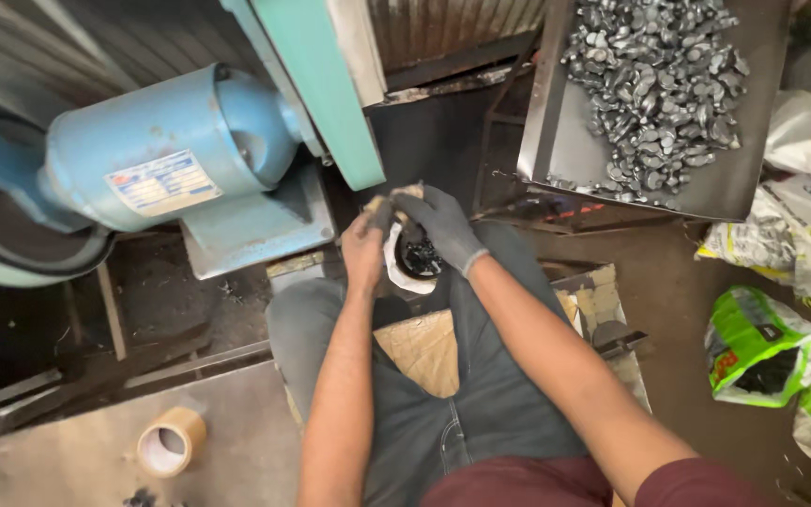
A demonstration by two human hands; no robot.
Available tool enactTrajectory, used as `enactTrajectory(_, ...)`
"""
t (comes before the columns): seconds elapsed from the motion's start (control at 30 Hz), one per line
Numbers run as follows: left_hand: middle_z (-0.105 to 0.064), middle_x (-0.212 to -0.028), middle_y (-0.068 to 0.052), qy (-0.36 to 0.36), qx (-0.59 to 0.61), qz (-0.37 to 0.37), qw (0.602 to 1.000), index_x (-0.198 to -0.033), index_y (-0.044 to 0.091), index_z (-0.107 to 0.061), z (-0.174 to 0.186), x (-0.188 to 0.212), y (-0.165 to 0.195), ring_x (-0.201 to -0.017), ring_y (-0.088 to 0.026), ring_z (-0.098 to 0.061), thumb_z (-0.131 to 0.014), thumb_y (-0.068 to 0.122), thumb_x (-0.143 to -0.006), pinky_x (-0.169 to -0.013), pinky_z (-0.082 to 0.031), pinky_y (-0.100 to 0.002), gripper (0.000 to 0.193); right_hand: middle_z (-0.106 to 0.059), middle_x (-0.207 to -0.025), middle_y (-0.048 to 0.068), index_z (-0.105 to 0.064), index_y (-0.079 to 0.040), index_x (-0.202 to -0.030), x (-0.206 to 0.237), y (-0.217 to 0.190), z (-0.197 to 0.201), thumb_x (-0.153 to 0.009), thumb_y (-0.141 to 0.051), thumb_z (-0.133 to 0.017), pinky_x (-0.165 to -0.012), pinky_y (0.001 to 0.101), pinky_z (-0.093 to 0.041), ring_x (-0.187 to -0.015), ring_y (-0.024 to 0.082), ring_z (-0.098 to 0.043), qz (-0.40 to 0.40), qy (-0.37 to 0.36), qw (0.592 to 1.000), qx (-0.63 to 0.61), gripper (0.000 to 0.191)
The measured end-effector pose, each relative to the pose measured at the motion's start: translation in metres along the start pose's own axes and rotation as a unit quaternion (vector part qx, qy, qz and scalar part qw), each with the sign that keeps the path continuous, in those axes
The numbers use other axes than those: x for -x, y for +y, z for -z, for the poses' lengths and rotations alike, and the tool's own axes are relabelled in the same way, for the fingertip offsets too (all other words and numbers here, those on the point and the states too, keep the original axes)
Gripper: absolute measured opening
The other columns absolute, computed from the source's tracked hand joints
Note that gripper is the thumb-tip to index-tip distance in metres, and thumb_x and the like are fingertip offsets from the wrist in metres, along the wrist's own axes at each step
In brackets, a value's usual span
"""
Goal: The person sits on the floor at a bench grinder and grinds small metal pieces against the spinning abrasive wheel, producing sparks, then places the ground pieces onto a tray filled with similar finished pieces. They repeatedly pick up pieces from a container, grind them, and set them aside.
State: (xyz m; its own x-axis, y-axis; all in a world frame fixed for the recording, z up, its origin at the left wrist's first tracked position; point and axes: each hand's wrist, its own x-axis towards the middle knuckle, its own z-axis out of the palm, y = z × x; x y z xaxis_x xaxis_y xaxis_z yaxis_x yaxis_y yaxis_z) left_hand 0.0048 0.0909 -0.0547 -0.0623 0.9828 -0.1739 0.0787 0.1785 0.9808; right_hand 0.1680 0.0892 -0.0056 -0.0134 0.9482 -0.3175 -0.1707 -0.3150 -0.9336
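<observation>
My two hands meet between my knees, just below a green belt-grinder arm (330, 84). My left hand (365, 246) is bare and dirty, fingers closed on a small piece that I cannot make out. My right hand (441, 225) wears a dark grey glove and curls over the same spot, touching the left fingers. Right beneath them a white container (404, 272) holds dark metal pieces. I sit with grey trousers on a cardboard-covered seat (424, 349).
A blue electric motor (166, 145) stands at the left. A dark metal tray (574, 141) with several shiny metal parts (654, 84) sits at the upper right. Plastic sacks (767, 347) lie at the right. A tape roll (171, 441) rests on a board at lower left.
</observation>
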Motion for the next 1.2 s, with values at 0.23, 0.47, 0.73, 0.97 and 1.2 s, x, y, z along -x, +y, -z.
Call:
enactTrajectory(0.23,-0.047,-0.157,-0.012,-0.120,0.431,0.132,0.885,-0.152,0.004,-0.043,-0.011,-0.007,0.004,-0.147,-0.024,-0.043,-0.044,0.036,-0.100,-0.122,-0.029,-0.043,0.062,-0.070,-0.092,0.001,-0.069,-0.003,-0.113,-0.047,-0.004,-0.017,-0.098,-0.025,-0.072,-0.063,0.0251,-0.051,-0.075,0.008,-0.065,-0.043,0.025,0.983,-0.175,0.027)
enactTrajectory(0.47,-0.073,-0.111,-0.016,-0.025,0.094,0.038,0.995,-0.127,0.001,-0.065,0.008,0.004,0.006,-0.101,-0.028,-0.070,-0.056,0.010,-0.089,-0.089,-0.056,-0.040,0.040,-0.075,-0.103,0.002,-0.069,-0.002,-0.127,0.001,0.019,0.003,-0.092,-0.021,-0.076,-0.071,0.0246,-0.056,-0.083,0.009,-0.069,0.031,-0.064,0.995,-0.074,0.040)
enactTrajectory(0.73,-0.073,-0.092,-0.017,-0.047,-0.149,-0.108,0.982,-0.110,0.003,-0.069,0.024,0.013,0.007,-0.083,-0.031,-0.072,-0.061,-0.001,-0.080,-0.077,-0.055,-0.037,0.032,-0.075,-0.092,0.005,-0.073,-0.004,-0.120,0.028,0.003,0.011,-0.091,-0.030,-0.076,-0.072,0.0278,-0.055,-0.081,0.007,-0.065,0.028,-0.118,0.971,0.207,0.039)
enactTrajectory(0.97,-0.072,-0.090,-0.021,0.078,-0.185,-0.069,0.977,-0.110,0.002,-0.070,0.011,-0.003,0.003,-0.082,-0.034,-0.071,-0.060,0.000,-0.082,-0.075,-0.053,-0.037,0.030,-0.073,-0.093,0.011,-0.073,-0.003,-0.112,-0.010,0.003,-0.001,-0.097,-0.030,-0.070,-0.074,0.0329,-0.054,-0.083,0.015,-0.068,0.128,-0.078,0.941,0.303,0.031)
enactTrajectory(1.2,-0.071,-0.090,-0.020,0.141,-0.158,-0.112,0.971,-0.105,-0.003,-0.067,0.004,-0.018,0.005,-0.081,-0.031,-0.068,-0.069,0.004,-0.084,-0.075,-0.054,-0.037,0.022,-0.075,-0.089,0.012,-0.074,-0.002,-0.109,-0.041,0.005,-0.017,-0.101,-0.031,-0.065,-0.076,0.0332,-0.054,-0.078,0.017,-0.069,0.008,-0.057,0.959,0.278,0.032)
